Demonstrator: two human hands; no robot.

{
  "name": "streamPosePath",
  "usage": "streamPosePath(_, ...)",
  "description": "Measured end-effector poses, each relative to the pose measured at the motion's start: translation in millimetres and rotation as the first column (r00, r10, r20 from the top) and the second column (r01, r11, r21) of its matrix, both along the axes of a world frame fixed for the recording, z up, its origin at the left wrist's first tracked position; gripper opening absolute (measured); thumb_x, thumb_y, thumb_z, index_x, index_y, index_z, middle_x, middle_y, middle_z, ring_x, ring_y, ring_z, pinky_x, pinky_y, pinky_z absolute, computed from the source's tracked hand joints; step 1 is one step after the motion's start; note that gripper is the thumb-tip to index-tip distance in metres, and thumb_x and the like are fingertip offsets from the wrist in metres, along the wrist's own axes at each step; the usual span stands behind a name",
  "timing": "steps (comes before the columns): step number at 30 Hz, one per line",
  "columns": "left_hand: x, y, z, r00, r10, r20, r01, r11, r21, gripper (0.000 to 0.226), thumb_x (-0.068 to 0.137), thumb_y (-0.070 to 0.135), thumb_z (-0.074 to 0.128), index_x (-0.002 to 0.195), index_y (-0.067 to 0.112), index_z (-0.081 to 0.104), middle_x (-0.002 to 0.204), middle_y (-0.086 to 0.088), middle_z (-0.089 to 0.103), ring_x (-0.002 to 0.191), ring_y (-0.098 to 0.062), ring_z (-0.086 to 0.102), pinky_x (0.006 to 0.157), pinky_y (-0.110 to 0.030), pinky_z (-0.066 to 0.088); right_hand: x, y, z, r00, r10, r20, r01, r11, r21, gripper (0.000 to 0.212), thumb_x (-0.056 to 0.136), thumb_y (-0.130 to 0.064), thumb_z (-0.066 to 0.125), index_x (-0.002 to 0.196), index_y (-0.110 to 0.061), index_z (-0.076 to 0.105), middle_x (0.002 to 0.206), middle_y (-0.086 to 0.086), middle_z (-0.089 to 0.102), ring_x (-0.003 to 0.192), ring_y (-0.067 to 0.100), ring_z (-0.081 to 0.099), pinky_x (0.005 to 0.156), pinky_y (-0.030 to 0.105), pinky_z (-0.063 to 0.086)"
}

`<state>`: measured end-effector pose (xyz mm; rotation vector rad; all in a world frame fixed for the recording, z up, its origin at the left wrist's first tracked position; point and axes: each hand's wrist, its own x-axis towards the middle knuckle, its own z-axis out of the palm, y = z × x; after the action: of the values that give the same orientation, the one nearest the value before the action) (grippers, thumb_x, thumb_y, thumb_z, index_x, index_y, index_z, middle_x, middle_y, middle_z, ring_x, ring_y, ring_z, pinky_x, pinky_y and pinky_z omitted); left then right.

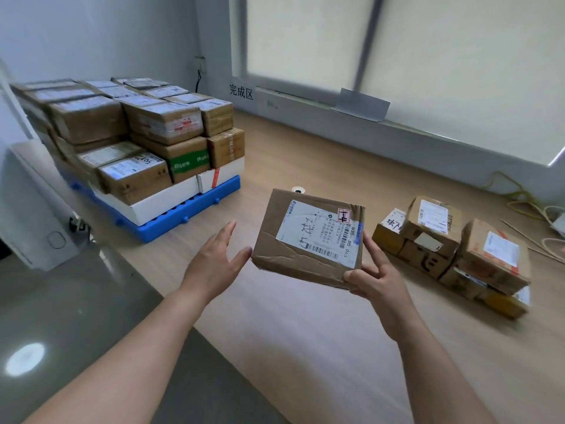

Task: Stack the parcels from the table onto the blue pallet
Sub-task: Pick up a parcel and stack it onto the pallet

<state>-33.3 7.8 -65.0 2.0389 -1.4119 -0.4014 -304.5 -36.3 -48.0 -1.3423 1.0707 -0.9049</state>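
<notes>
The parcel, a flat brown cardboard box with crumpled tape, was held in the air above the table, tilted so that its top face leaned toward the camera; a white shipping label with barcodes and handwriting covered much of that face; the right hand gripped the box at its near right corner, thumb lying along the right edge and fingers curled round the corner; the left hand was wide open beside the box, fingers straight and pointing away from the person, thumb spread toward the near left corner; whether the thumb tip touched the cardboard could not be told.

The blue pallet sat on the left end of the wooden table, well apart from the held box; stacked parcels filled it in several layers, brown cartons above white flat boxes at the bottom.

To the right of the held box, a group of parcels lay on the table, small brown cartons piled loosely against one another.

A sign with three characters hung on the wall behind the pallet; yellow cables trailed along the table's far right side; a small round fitting was set in the tabletop just beyond the held box.
</notes>
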Motion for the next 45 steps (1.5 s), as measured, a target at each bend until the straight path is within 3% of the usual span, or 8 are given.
streamPosePath(6,69,22,-2,0.987,0.027,0.161,-0.028,1.000,0.004,0.075,0.091,0.057,0.047,0.151,0.030,0.012,0.155,0.003,0.027,0.141,-0.020,0.029,0.106,-0.041,0.037,71,13,3,0.999,0.034,-0.024,-0.035,0.999,-0.031,0.080,0.087,0.005,0.058,0.146,-0.042,0.031,0.097,-0.005,0.075,0.081,0.009,0.070,0.061,0.015,0.051)
streamPosePath(10,112,41,3,0.987,0.041,0.154,-0.039,0.999,-0.017,0.080,0.087,0.062,0.047,0.151,0.027,0.014,0.156,0.002,0.026,0.143,-0.018,0.023,0.112,-0.040,0.030,112,21,4,0.999,0.044,-0.011,-0.045,0.998,-0.042,0.077,0.088,0.003,0.057,0.145,-0.043,0.031,0.098,-0.007,0.075,0.085,0.013,0.070,0.062,0.018,0.051)
streamPosePath(15,157,64,9,0.982,0.108,0.157,-0.104,0.994,-0.037,0.081,0.087,0.062,0.048,0.152,0.027,0.015,0.153,0.001,0.029,0.139,-0.018,0.027,0.109,-0.038,0.032,160,24,10,0.998,0.064,-0.008,-0.065,0.996,-0.053,0.074,0.090,0.000,0.056,0.146,-0.041,0.031,0.097,-0.004,0.075,0.092,0.023,0.070,0.074,0.032,0.053)
streamPosePath(23,218,75,17,0.964,0.214,0.157,-0.204,0.976,-0.078,0.086,0.082,0.068,0.050,0.151,0.029,0.016,0.153,0.005,0.030,0.139,-0.016,0.028,0.105,-0.037,0.035,238,7,19,0.992,0.121,-0.016,-0.122,0.992,-0.042,0.070,0.090,-0.004,0.059,0.145,-0.040,0.034,0.102,0.003,0.072,0.089,0.021,0.069,0.069,0.034,0.051)
streamPosePath(29,276,62,19,0.949,0.247,0.196,-0.236,0.969,-0.075,0.089,0.080,0.069,0.049,0.152,0.029,0.015,0.155,0.004,0.027,0.141,-0.015,0.025,0.109,-0.034,0.030,305,-20,14,0.989,0.149,0.004,-0.149,0.989,-0.009,0.069,0.090,-0.006,0.061,0.145,-0.039,0.036,0.092,-0.006,0.075,0.093,0.024,0.069,0.090,0.052,0.051)
streamPosePath(34,326,46,22,0.940,0.226,0.255,-0.223,0.974,-0.042,0.087,0.082,0.067,0.051,0.151,0.030,0.014,0.155,0.006,0.027,0.141,-0.013,0.026,0.109,-0.034,0.030,363,-39,14,0.985,0.165,0.046,-0.166,0.986,0.027,0.071,0.089,-0.007,0.061,0.147,-0.038,0.034,0.091,-0.010,0.075,0.098,0.026,0.067,0.094,0.054,0.049)
streamPosePath(40,381,13,27,0.925,0.210,0.317,-0.201,0.978,-0.063,0.087,0.083,0.066,0.052,0.152,0.029,0.012,0.156,0.006,0.025,0.141,-0.014,0.025,0.110,-0.036,0.030,423,-68,17,0.985,0.151,0.086,-0.155,0.987,0.040,0.073,0.088,-0.010,0.064,0.146,-0.040,0.032,0.118,0.001,0.067,0.101,0.025,0.067,0.091,0.049,0.052)
streamPosePath(45,410,-10,28,0.926,0.186,0.327,-0.152,0.980,-0.129,0.086,0.084,0.065,0.052,0.151,0.028,0.013,0.154,0.005,0.028,0.140,-0.014,0.027,0.110,-0.035,0.030,461,-81,16,0.989,0.091,0.113,-0.098,0.994,0.056,0.074,0.087,-0.012,0.066,0.146,-0.041,0.032,0.119,0.000,0.064,0.104,0.026,0.066,0.089,0.048,0.054)
